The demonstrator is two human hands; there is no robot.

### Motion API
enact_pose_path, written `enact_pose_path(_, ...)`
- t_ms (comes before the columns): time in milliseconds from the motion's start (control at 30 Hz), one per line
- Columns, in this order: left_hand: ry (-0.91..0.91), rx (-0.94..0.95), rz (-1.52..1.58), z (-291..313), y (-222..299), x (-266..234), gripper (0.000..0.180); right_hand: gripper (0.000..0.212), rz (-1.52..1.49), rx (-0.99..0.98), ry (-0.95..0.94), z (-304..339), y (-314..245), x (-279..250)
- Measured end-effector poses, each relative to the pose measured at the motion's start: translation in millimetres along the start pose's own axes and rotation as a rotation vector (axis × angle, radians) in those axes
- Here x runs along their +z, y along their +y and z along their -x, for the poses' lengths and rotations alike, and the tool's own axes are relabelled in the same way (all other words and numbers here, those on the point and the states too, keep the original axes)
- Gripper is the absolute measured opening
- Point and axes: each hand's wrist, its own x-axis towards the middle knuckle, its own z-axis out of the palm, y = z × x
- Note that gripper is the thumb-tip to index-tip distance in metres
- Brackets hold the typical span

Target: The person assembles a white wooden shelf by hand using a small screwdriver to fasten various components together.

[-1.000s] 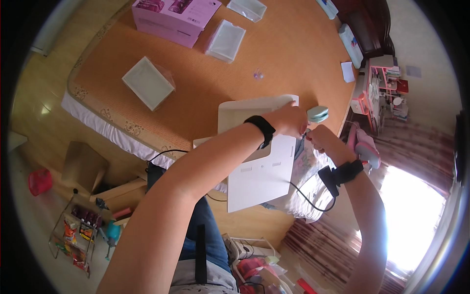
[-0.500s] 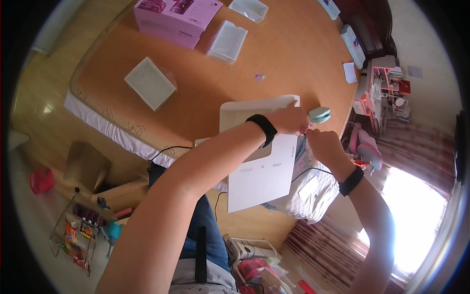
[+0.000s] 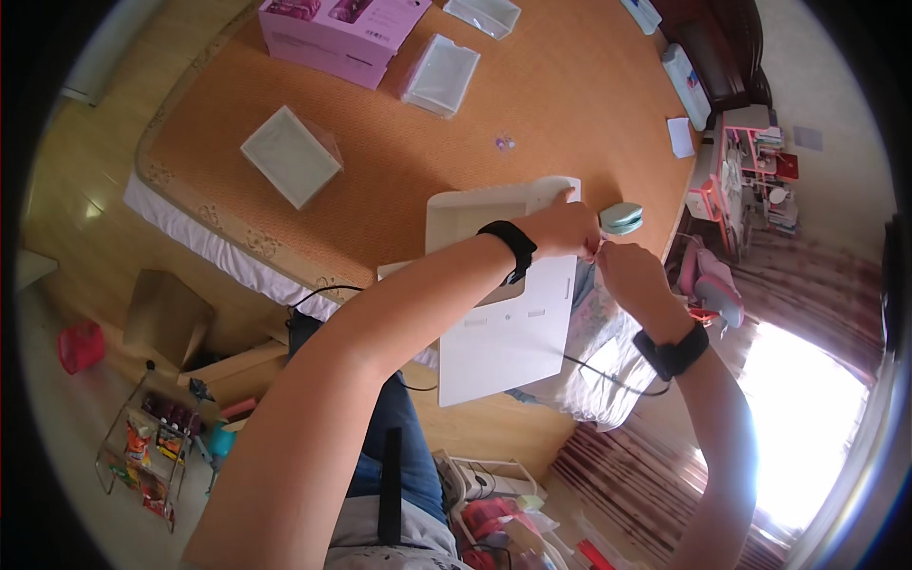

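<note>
A white box-like piece with folded panels and a cut-out opening (image 3: 503, 356) stands at the near edge of the bed, under my left forearm. My left hand (image 3: 564, 231) lies over its right-hand panel, fingers closed and a thumb pointing up by the upper edge. Close against it, my right hand (image 3: 631, 275) is closed in a pinch. The fingertips of both hands meet at the panel's right edge; whatever is between them is too small or hidden to make out. Just beyond my hands sits a mint-green rounded case (image 3: 621, 218). Both wrists wear black bands.
White trays in clear wrap (image 3: 291, 158) and a pink printed carton (image 3: 342, 38) lie on the tan bed mat (image 3: 380, 190). Crumpled pale fabric (image 3: 598, 389) hangs right of the white piece. A dark cable (image 3: 617, 382) crosses there. Lower left stand an open cardboard box (image 3: 166, 318) and a snack rack (image 3: 142, 446).
My right wrist has turned and my right hand has risen slightly, fingertips still against the left hand. The white piece has shifted a little up. The cable by the right wrist hangs lower.
</note>
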Motion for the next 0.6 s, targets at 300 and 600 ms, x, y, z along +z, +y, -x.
enact_pose_path(300,-0.040,0.006,0.018,-7.0,-0.9,0.3,0.017,0.010,-0.036,-0.091,-0.029,0.3,10.0,-5.7)
enact_pose_path(600,-0.038,0.002,-0.040,-11.0,0.5,1.6,0.011,0.014,-0.283,0.217,-0.374,-30.0,15.6,-8.2)
